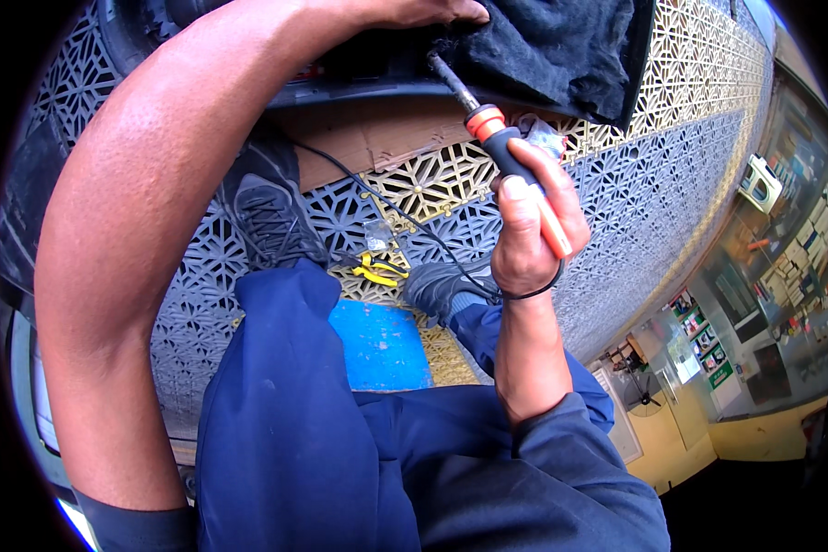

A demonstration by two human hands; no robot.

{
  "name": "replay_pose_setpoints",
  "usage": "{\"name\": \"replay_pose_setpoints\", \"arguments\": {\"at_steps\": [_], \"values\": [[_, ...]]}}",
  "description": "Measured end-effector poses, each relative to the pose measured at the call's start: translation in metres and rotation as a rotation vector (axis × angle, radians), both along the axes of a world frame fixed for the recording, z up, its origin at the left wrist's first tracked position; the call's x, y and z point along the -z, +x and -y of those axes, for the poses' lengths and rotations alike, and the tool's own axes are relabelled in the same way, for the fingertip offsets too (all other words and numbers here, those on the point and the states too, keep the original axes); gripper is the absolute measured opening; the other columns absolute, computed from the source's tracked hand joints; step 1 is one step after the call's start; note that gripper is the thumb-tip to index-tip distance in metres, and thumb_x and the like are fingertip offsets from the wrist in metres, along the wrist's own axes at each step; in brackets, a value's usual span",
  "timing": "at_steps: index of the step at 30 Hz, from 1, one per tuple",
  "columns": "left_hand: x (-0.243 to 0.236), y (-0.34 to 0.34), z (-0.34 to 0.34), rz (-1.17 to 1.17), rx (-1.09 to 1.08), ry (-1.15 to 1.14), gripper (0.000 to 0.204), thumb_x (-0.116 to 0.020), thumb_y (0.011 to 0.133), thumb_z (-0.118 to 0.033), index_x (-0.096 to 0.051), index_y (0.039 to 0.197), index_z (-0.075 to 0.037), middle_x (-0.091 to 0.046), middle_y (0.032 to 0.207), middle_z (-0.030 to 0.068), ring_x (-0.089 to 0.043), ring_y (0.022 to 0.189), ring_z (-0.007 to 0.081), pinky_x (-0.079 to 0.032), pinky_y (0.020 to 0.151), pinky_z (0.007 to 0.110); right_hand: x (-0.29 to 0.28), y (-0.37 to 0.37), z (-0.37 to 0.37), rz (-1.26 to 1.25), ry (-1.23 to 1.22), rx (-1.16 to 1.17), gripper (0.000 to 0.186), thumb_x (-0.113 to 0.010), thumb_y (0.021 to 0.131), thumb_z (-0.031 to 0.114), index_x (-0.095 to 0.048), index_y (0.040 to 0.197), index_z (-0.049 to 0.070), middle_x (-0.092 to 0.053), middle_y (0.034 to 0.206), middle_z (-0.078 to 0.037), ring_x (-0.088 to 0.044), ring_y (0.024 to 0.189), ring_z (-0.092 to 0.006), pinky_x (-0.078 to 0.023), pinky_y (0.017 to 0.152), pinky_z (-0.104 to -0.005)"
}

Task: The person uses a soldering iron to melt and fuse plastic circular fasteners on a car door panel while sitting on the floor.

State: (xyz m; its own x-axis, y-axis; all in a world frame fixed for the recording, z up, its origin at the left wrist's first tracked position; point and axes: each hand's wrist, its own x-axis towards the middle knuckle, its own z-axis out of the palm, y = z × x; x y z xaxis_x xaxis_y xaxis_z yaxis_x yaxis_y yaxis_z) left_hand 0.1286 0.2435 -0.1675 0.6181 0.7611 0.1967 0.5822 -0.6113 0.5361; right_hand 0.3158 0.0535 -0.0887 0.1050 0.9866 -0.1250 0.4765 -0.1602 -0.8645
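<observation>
My right hand (532, 225) grips a soldering iron (497, 138) with a black, red and orange handle. Its metal shaft points up-left, the tip at a dark fuzzy lining (552, 51) on a black panel. A black cord runs from the handle down past my wrist and across the floor. My left hand (442, 14) reaches to the lining's upper left, just above the tip; its fingers are partly cut off by the top edge, so their grip is unclear. A small clear bag (543, 138) lies behind the iron's handle.
Cardboard (359, 138) lies below the panel. Yellow-handled pliers (377, 269), a small bag (377, 235) and a blue board (377, 350) are between my feet on lattice floor tiles (635, 212). A cluttered workshop with shelves (699, 340) stands at the right.
</observation>
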Motion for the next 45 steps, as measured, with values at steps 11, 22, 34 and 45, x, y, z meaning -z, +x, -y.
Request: {"name": "replay_pose_setpoints", "arguments": {"at_steps": [11, 22, 34, 45], "values": [[-0.001, 0.000, 0.000, 0.000, 0.002, -0.012, 0.028, -0.081, 0.073, -0.031, -0.073, 0.088, -0.009, -0.060, 0.097, 0.0128, -0.056, 0.097, 0.0316, -0.048, 0.087, 0.043, 0.009, -0.009, -0.004, 0.171, 0.270, -0.263, 0.033, -0.069, 0.080, -0.002, -0.067, 0.112, -0.006, -0.067, 0.087, -0.018, -0.061, 0.068, -0.0268, -0.051, 0.064, -0.0351], [0.002, 0.002, 0.000, -0.038, -0.013, 0.009, 0.028, -0.081, 0.073, -0.031, -0.073, 0.088, -0.009, -0.060, 0.098, 0.0126, -0.056, 0.098, 0.0313, -0.048, 0.088, 0.043, 0.013, -0.008, -0.004, 0.163, 0.303, -0.242, 0.032, -0.068, 0.081, -0.001, -0.066, 0.113, -0.006, -0.067, 0.086, -0.018, -0.061, 0.068, -0.0257, -0.051, 0.063, -0.0346], [-0.005, -0.003, 0.001, -0.035, -0.005, -0.023, 0.028, -0.081, 0.074, -0.032, -0.074, 0.089, -0.009, -0.061, 0.098, 0.0124, -0.056, 0.098, 0.0310, -0.048, 0.088, 0.043, 0.012, -0.008, -0.008, 0.158, 0.278, -0.259, 0.033, -0.068, 0.079, -0.001, -0.067, 0.112, -0.007, -0.067, 0.086, -0.018, -0.061, 0.068, -0.0253, -0.051, 0.063, -0.0343], [-0.004, -0.003, 0.000, -0.024, -0.012, -0.014, 0.028, -0.080, 0.074, -0.031, -0.074, 0.089, -0.009, -0.061, 0.097, 0.0128, -0.056, 0.098, 0.0315, -0.048, 0.087, 0.043, 0.008, -0.009, -0.005, 0.135, 0.263, -0.290, 0.033, -0.068, 0.079, -0.001, -0.068, 0.111, -0.005, -0.066, 0.084, -0.018, -0.060, 0.067, -0.0269, -0.050, 0.063, -0.0354]]}}
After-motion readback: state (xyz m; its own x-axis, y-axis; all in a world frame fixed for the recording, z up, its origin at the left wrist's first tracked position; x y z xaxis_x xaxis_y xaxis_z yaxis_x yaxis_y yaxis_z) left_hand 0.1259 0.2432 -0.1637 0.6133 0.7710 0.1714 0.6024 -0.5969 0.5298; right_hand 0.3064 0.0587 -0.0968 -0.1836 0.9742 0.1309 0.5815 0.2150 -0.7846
